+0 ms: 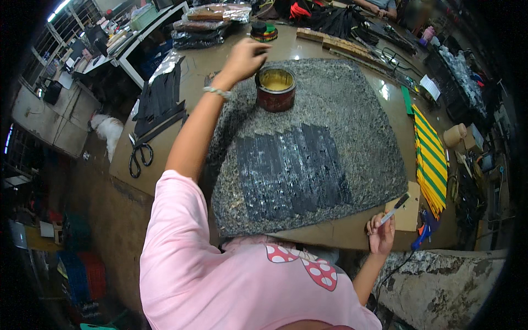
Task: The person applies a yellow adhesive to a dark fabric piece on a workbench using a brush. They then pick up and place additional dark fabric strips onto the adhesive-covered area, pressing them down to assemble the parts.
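Note:
My left hand [247, 59] is raised above the left rim of a dark red can [276, 100] with yellowish glue-like stuff inside. Its fingers are curled closed; what they grip, if anything, is hidden. Down at the near right, my right hand [381, 234] holds a slim brush-like tool [394, 210] with a pale handle and a dark end pointing up and away. Between the hands, black strips [291, 170] lie side by side on a rough grey speckled pad [363, 126], glossy with wet-looking smears. The can stands on the pad's far part.
Black-handled scissors [141, 158] and loose black strips [159, 99] lie to the left. On the right are yellow-green striped pieces [428, 159], a tan card [410, 212] and a blue glue gun [423, 230]. Wooden bars [344, 47] lie at the back; another person [379, 8] sits beyond.

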The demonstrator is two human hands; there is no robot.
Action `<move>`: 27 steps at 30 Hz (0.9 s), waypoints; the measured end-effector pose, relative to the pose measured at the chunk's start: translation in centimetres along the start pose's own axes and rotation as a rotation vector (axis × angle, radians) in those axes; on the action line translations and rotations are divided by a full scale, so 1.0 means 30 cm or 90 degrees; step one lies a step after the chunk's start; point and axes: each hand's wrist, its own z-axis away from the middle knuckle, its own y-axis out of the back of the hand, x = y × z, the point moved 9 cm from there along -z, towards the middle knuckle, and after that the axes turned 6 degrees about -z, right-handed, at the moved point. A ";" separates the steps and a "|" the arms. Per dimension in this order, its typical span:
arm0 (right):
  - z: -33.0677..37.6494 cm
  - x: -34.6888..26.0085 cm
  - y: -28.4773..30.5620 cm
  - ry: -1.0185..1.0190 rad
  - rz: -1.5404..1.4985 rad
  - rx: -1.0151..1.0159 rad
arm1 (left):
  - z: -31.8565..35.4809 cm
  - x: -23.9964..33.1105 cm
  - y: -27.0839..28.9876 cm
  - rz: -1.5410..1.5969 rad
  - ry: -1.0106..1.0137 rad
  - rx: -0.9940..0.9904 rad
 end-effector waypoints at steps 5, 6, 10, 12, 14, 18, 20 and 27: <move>0.000 -0.005 -0.017 0.029 -0.019 -0.020 | 0.099 0.213 -0.250 -0.082 -0.017 -0.228; -0.001 -0.005 -0.012 0.030 -0.007 -0.011 | 0.115 0.227 -0.262 -0.141 -0.019 -0.230; -0.005 -0.004 -0.014 0.026 0.003 -0.021 | 0.139 0.201 -0.220 -0.178 0.075 -0.136; -0.006 -0.006 -0.016 0.022 0.006 -0.021 | 0.155 0.189 -0.218 -0.177 0.090 -0.135; -0.006 -0.003 -0.008 0.014 0.019 -0.002 | 0.160 0.193 -0.222 -0.153 0.081 -0.130; -0.007 -0.003 -0.013 0.018 0.034 -0.005 | 0.151 0.197 -0.245 -0.135 0.100 -0.158; -0.006 0.001 -0.010 0.017 0.049 0.011 | 0.139 0.190 -0.257 -0.176 0.111 -0.193; 0.003 0.030 0.002 -0.071 0.193 0.111 | 0.140 0.187 -0.285 -0.220 0.089 -0.234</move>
